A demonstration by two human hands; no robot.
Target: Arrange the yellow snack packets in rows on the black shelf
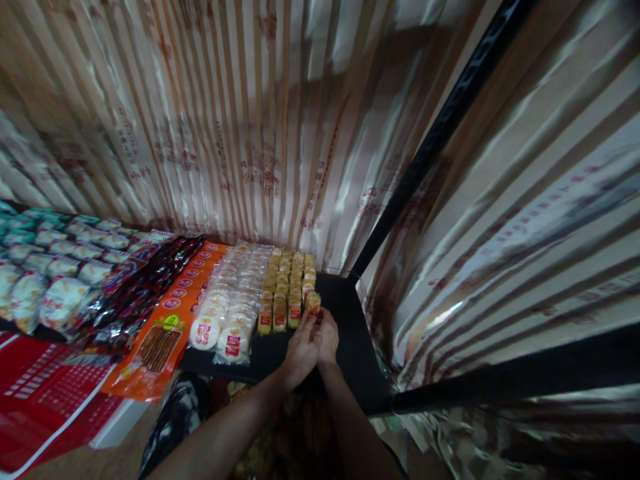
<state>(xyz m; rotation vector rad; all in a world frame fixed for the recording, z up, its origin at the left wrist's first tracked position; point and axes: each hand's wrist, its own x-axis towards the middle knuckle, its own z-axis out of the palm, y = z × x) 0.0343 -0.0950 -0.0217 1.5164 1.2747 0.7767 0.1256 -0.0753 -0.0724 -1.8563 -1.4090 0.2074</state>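
Observation:
My left hand (301, 348) and my right hand (327, 337) are side by side at the front of the rightmost row of small snacks. Their closed fingers meet around one small yellow snack packet (313, 303) with a red label; the fingertips are partly hidden. To its left, the other yellow snack packets (280, 312) stand in several neat rows on a black shelf (350, 333). Beside those lie two rows of round white crackers (233, 343) in clear wrappers with red labels.
An orange bag of brown sticks (155, 347) overhangs the shelf's front edge. Dark shiny packets (135, 287) and white-wrapped snacks (65, 300) lie farther left. A red box (45, 400) is below. Black posts (425, 147) and printed plastic sheeting (250, 133) bound the shelf.

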